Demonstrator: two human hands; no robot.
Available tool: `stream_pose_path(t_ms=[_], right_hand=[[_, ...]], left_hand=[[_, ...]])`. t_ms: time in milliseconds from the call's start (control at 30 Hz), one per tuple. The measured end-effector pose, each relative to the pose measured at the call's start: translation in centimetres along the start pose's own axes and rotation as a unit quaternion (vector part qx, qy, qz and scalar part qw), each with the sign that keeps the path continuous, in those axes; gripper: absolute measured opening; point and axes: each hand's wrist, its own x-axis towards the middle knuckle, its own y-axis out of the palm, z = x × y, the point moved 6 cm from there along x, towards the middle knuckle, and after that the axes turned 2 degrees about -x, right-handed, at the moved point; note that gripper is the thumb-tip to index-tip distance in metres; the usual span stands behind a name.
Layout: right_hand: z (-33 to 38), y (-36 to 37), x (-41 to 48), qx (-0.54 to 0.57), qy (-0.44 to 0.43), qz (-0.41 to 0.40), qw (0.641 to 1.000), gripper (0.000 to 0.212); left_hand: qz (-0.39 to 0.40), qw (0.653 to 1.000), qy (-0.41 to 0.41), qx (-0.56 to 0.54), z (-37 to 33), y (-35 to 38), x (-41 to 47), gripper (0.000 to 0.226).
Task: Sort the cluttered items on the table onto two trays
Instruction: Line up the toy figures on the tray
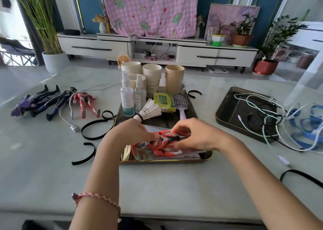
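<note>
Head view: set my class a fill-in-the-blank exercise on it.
____ stacks of paper cups stand behind the clear spray bottles.
The dark rectangular metal tray on the right holds only ____.
The left hand and right hand hold the red-and-silver toy figure above another dark ____.
Answers: three; cables; tray.

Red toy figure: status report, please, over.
Left hand and right hand hold red toy figure over middle tray. Papers underneath. Three more figures wait on table.

Wall (90, 6): deep blue, running across the back.
Cloth (150, 9): pink checks, hanging at centre.
Cabinet (97, 46): long, white, sitting below it.
Plants (243, 29): standing in pots, right.
Floor (17, 76): pale, catching daylight.
Table (43, 160): pale, filling the foreground.
</note>
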Motion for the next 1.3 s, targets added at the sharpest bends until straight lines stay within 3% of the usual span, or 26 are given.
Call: stream_pose_path(t_ms=[367,533,600,700,833,1033,1233,1300], right_hand=[[0.5,-0.4,-0.8,-0.036,0.009,0.008,0.999,0.048],[0.4,-0.6,-0.6,-0.007,0.005,0.023,1.000,0.035],[0.8,-1.4,-0.5,0.020,-0.004,-0.027,0.999,0.026],[1.7,-2.7,-0.5,0.072,-0.022,-0.124,0.989,0.014],[3.9,-2.9,0.3,0.089,-0.048,-0.169,0.980,0.010],[9.7,0.3,2.3,0.188,-0.108,-0.075,0.973,0.013],[15.5,4.6,8.8,0.186,-0.088,0.006,0.979,0.011],[16.9,6.4,12.0,0.134,-0.076,-0.003,0.988,0.014]], left_hand=[[-0.004,1.000,-0.014,0.023,0.5,0.3,0.2,0.047],[-0.027,1.000,-0.007,0.010,0.7,-0.1,0.4,0.044],[-0.069,0.997,0.000,-0.041,0.6,-0.9,0.3,0.036],[-0.196,0.971,0.018,-0.134,1.3,-3.0,-0.5,0.028],[-0.339,0.933,0.033,-0.117,4.4,-5.9,-1.9,0.021],[-0.382,0.923,-0.028,0.024,14.3,-10.4,0.4,0.033],[-0.442,0.896,-0.042,-0.008,19.6,-12.3,1.6,0.036],[-0.430,0.901,-0.052,0.003,20.8,-12.1,2.0,0.043]])
